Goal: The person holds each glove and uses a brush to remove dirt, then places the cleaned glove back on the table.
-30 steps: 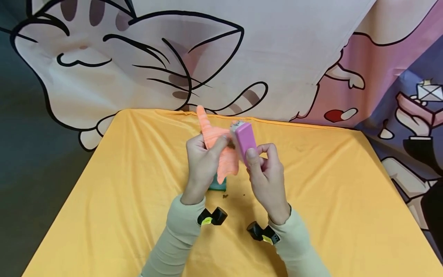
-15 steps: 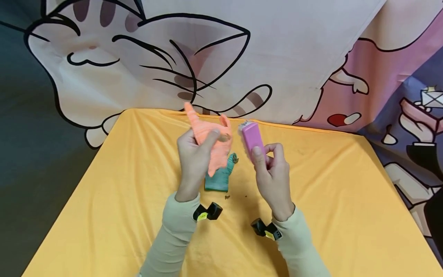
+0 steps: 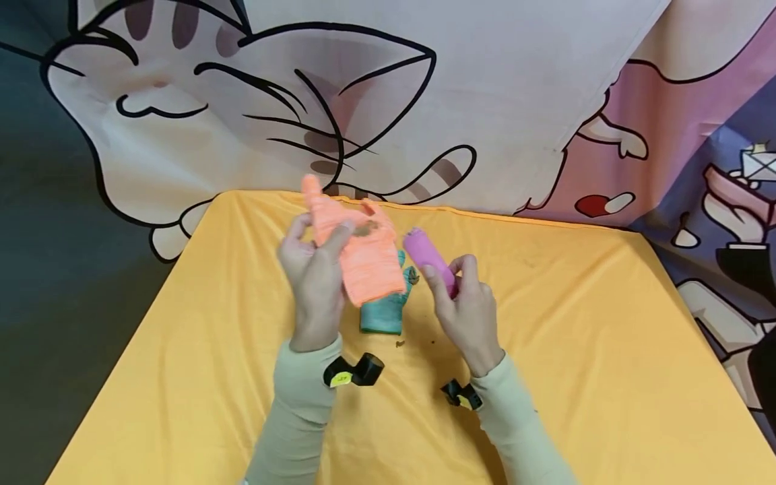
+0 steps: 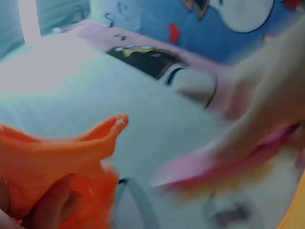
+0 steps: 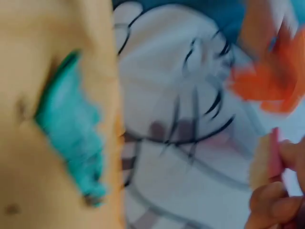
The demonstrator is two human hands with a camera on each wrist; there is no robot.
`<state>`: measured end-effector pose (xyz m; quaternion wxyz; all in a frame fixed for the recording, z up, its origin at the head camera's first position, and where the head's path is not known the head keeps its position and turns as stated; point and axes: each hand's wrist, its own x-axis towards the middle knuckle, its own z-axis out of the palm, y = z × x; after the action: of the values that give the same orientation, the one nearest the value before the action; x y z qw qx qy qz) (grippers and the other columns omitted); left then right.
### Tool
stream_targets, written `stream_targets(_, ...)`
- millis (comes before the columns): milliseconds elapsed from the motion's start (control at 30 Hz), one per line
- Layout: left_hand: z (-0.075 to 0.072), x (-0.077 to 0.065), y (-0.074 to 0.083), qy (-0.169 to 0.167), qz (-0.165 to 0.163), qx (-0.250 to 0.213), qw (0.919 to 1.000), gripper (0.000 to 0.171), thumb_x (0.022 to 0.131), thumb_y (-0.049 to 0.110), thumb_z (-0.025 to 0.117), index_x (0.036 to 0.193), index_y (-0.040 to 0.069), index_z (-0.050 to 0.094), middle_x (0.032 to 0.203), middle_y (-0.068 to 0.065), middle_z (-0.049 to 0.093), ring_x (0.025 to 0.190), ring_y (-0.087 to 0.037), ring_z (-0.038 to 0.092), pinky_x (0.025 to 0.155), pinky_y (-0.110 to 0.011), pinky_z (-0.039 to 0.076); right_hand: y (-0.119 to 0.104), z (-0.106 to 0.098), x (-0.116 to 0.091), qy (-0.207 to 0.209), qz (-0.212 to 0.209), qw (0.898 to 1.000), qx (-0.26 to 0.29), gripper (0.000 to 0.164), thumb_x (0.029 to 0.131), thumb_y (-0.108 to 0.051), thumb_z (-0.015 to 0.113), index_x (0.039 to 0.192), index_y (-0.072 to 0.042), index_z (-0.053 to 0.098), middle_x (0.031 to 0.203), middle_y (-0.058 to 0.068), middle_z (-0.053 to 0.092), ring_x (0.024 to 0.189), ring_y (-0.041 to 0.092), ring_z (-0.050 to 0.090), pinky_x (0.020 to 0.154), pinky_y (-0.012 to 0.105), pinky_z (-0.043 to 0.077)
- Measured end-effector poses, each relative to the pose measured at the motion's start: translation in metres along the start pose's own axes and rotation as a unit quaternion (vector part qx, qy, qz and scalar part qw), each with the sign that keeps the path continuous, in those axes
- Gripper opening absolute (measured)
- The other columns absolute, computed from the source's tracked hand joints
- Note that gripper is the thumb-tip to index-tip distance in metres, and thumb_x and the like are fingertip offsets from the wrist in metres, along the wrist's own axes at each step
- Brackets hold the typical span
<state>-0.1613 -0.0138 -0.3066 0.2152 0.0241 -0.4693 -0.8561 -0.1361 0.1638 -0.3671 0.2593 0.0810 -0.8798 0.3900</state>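
My left hand [image 3: 318,289] pinches an orange knit glove [image 3: 372,266] in the air, thumb on its front near a brown dirty patch [image 3: 366,230]. The glove's cuff opening shows in the left wrist view. To its right, my right hand [image 3: 469,316] grips a pink-backed scrubbing brush [image 3: 427,254] by its lower end. Pale bristles [image 5: 259,162] show along the brush's side in the right wrist view. Brush and orange glove are apart. Beneath them a teal glove [image 3: 382,316] lies on the table, partly hidden by the orange one, with a dark dirty spot on one finger.
A yellow cloth [image 3: 212,350] covers the table. Small brown crumbs [image 3: 400,343] lie just in front of the teal glove. Behind the table's far edge hangs a printed cartoon backdrop [image 3: 515,101]. Each wrist wears a small black camera [image 3: 366,369].
The orange glove has moved left, away from the brush, and turned so its cuff end faces down. The brush has tilted to the left. More of the teal glove shows.
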Motion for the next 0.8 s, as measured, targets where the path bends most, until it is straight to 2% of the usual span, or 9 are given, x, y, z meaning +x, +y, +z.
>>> stream_targets(67, 0.000, 0.000, 0.003, -0.003, 0.064, 0.033, 0.9974, 0.021, 0.077, -0.008, 0.065, 0.096, -0.006, 0.059, 0.078, -0.021, 0.064, 0.065, -0.025, 0.066, 0.056, -0.036, 0.055, 0.006, -0.004, 0.002, 0.002, 0.032, 0.999, 0.014, 0.029, 0.092, -0.034, 0.055, 0.091, -0.007, 0.043, 0.044, -0.004, 0.035, 0.033, 0.004, 0.031, 0.029, 0.021, 0.021)
stream_targets(167, 0.004, -0.003, -0.002, -0.043, 0.129, 0.103, 0.9853, 0.020, 0.080, -0.002, 0.066, 0.098, -0.007, 0.060, 0.077, -0.021, 0.065, 0.064, -0.023, 0.066, 0.053, -0.035, 0.054, 0.000, -0.009, 0.006, 0.004, 0.054, 0.996, 0.075, 0.026, 0.093, -0.031, 0.052, 0.094, -0.006, 0.043, 0.043, -0.001, 0.034, 0.032, 0.006, 0.030, 0.030, 0.022, 0.021)
stream_targets(267, 0.010, -0.007, -0.011, -0.091, 0.128, 0.152, 0.9757, 0.022, 0.083, 0.004, 0.066, 0.102, -0.006, 0.060, 0.078, -0.020, 0.067, 0.064, -0.023, 0.067, 0.050, -0.034, 0.054, -0.018, -0.011, 0.007, 0.015, 0.041, 0.991, 0.130, 0.023, 0.094, -0.026, 0.052, 0.095, -0.004, 0.044, 0.043, -0.001, 0.034, 0.031, 0.007, 0.030, 0.030, 0.023, 0.021)
stream_targets(400, 0.014, -0.016, -0.019, -0.120, 0.086, 0.185, 0.9714, 0.018, 0.085, 0.006, 0.064, 0.100, -0.003, 0.062, 0.066, -0.020, 0.065, 0.051, -0.022, 0.064, 0.041, -0.034, 0.050, -0.038, -0.006, 0.002, 0.019, 0.005, 0.983, 0.184, 0.020, 0.094, -0.019, 0.052, 0.094, -0.001, 0.044, 0.043, -0.002, 0.033, 0.031, 0.006, 0.028, 0.028, 0.021, 0.021)
stream_targets(467, 0.015, -0.018, -0.020, -0.124, 0.071, 0.163, 0.9763, 0.015, 0.085, 0.004, 0.062, 0.098, -0.004, 0.063, 0.065, -0.021, 0.064, 0.050, -0.023, 0.064, 0.041, -0.035, 0.050, -0.042, -0.001, 0.000, 0.016, -0.007, 0.983, 0.183, 0.021, 0.094, -0.020, 0.053, 0.093, -0.001, 0.043, 0.043, -0.003, 0.031, 0.031, 0.006, 0.027, 0.029, 0.021, 0.020)
stream_targets(600, 0.014, -0.018, -0.016, -0.098, 0.031, 0.052, 0.9933, 0.016, 0.082, -0.005, 0.060, 0.098, -0.007, 0.062, 0.072, -0.024, 0.065, 0.060, -0.030, 0.066, 0.048, -0.037, 0.053, -0.038, 0.007, -0.002, 0.008, -0.017, 0.991, 0.130, 0.025, 0.093, -0.026, 0.054, 0.093, -0.004, 0.041, 0.045, -0.004, 0.029, 0.031, 0.006, 0.026, 0.030, 0.020, 0.020)
stream_targets(667, 0.014, -0.017, -0.015, -0.079, 0.017, 0.012, 0.9967, 0.018, 0.081, -0.008, 0.061, 0.099, -0.006, 0.061, 0.077, -0.024, 0.066, 0.053, -0.026, 0.062, 0.042, -0.030, 0.049, -0.035, 0.007, -0.001, 0.006, -0.019, 0.994, 0.109, 0.026, 0.093, -0.028, 0.054, 0.093, -0.005, 0.041, 0.045, -0.004, 0.029, 0.031, 0.006, 0.026, 0.030, 0.021, 0.020)
stream_targets(767, 0.013, -0.014, -0.012, -0.051, -0.004, -0.010, 0.9986, 0.021, 0.078, -0.010, 0.062, 0.099, -0.007, 0.062, 0.079, -0.020, 0.066, 0.055, -0.020, 0.061, 0.047, -0.027, 0.049, -0.025, 0.007, 0.000, 0.002, 0.001, 0.996, 0.091, 0.029, 0.093, -0.031, 0.054, 0.093, -0.005, 0.042, 0.044, -0.003, 0.030, 0.031, 0.008, 0.027, 0.030, 0.022, 0.020)
stream_targets(800, 0.012, -0.013, -0.010, -0.038, 0.004, -0.018, 0.9991, 0.020, 0.077, -0.010, 0.063, 0.097, -0.009, 0.062, 0.078, -0.018, 0.065, 0.055, -0.019, 0.059, 0.049, -0.027, 0.050, -0.020, 0.007, 0.001, 0.002, 0.015, 0.996, 0.084, 0.029, 0.093, -0.033, 0.053, 0.092, -0.006, 0.041, 0.044, -0.003, 0.030, 0.031, 0.007, 0.027, 0.030, 0.022, 0.019)
